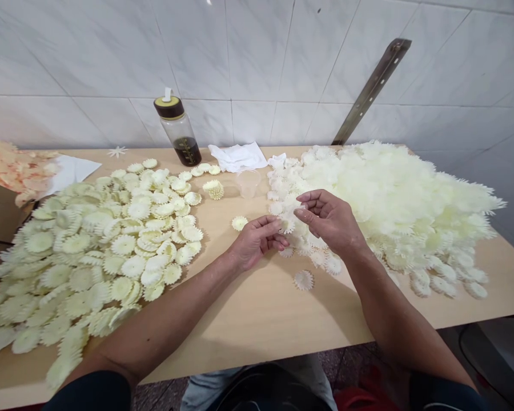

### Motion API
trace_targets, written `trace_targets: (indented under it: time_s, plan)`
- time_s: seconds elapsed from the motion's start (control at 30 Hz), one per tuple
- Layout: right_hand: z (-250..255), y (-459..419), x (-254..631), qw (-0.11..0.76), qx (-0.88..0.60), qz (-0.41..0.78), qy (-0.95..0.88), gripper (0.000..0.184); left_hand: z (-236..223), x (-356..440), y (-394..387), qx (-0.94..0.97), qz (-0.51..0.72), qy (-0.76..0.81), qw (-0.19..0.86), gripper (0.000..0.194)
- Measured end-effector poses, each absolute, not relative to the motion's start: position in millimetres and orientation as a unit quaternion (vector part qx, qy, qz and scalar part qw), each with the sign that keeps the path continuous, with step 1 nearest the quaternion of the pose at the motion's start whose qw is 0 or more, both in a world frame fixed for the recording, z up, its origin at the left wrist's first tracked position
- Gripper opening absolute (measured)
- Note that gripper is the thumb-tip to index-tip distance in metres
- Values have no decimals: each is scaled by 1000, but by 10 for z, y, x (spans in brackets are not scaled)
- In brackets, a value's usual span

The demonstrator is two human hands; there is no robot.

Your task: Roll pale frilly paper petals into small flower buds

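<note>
My left hand [259, 241] is closed in a pinch on a pale petal disc [287, 226] with a toothed edge. Just right of it, my right hand [326, 220] is curled, thumb and forefinger close together; whatever they pinch blends into the white petals behind. Both hands hover at the left edge of a big heap of translucent white petal discs [394, 194]. A single cream disc [239, 223] lies on the table left of my left hand. One loose white disc [304, 280] rests below my hands.
A wide pile of cream cupped discs [124, 245] covers the table's left side. Behind stand a bottle of dark liquid [180, 134], a stack of discs [214, 189], a clear plastic cup [248, 184] and white tissue [239, 156]. A metal strip [370, 94] leans on the tiled wall.
</note>
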State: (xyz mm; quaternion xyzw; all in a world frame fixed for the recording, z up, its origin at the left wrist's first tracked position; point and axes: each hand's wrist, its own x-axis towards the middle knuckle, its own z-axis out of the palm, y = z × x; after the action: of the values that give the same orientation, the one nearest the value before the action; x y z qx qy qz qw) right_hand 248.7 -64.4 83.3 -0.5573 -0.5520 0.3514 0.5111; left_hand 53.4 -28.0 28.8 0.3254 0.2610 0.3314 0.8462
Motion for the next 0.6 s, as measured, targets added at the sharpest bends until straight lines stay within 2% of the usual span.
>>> trace_targets:
  time_s: [0.17, 0.43, 0.6]
  plan:
    - [803, -629, 2565, 474, -605, 268, -580, 32, 281, 552, -309, 367, 347, 286, 814, 49]
    - [806, -641, 2635, 411, -672, 121, -604, 12, 243, 577, -326, 414, 367, 318, 770, 46]
    - [825, -649, 2668, 393, -675, 72, -621, 13, 211, 579, -315, 429, 368, 327, 757, 48]
